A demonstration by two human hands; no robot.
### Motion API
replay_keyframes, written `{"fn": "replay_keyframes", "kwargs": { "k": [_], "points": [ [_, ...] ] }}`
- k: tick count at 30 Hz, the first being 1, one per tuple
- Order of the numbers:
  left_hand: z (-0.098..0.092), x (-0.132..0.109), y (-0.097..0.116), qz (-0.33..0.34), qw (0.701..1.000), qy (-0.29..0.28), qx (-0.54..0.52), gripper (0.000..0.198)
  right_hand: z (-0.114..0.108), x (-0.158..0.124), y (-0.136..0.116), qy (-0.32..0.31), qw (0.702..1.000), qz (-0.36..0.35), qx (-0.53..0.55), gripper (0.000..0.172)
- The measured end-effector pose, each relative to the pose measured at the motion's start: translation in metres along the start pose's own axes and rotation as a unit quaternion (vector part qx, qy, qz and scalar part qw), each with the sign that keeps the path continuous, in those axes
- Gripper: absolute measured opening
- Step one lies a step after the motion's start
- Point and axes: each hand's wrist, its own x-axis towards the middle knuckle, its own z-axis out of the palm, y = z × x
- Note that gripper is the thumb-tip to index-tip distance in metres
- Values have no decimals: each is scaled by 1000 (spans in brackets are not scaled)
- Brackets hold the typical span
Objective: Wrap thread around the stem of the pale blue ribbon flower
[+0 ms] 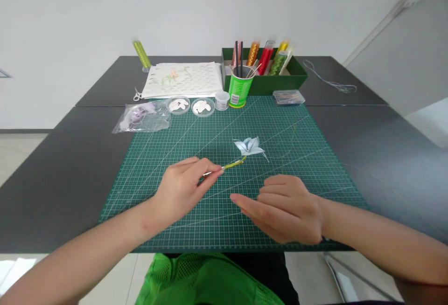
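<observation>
A pale blue artificial flower point(249, 146) with pointed petals tilts over the cutting mat. Its stem point(234, 164) is partly wrapped in yellow-green thread, with bare silvery wire near the fingers. Thumb and forefinger of my left hand point(185, 180) pinch the lower stem, holding the flower to the right. Lower right of the flower, apart from it, is my right hand point(283, 207). Its fingers are curled, with thumb and forefinger pressed together; whatever is between them is too small or hidden to make out.
A green cutting mat point(140, 179) covers the dark table point(45, 174). Along the back stand a green can point(239, 91), a box point(280, 83) of thread spools, paper sheets point(203, 76), two dishes point(203, 114) of white pieces, a plastic bag point(154, 121), small scissors point(137, 94) and a clear case point(289, 97).
</observation>
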Motion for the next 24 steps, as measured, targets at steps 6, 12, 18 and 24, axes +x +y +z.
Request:
{"fn": "replay_keyframes", "kwargs": {
  "k": [6,12,18,24],
  "points": [
    [1,-2,6,97,993,-46,41,10,-29,11,4,-23,989,129,72,26],
    [1,-4,13,197,975,-63,81,3,-40,14,21,-7,963,236,129,30],
    [-4,-5,19,249,962,-81,79,12,-27,7,46,-37,914,350,202,25],
    [-9,-4,21,269,957,-78,70,18,-5,-7,60,-77,880,403,239,29]
  ]
}}
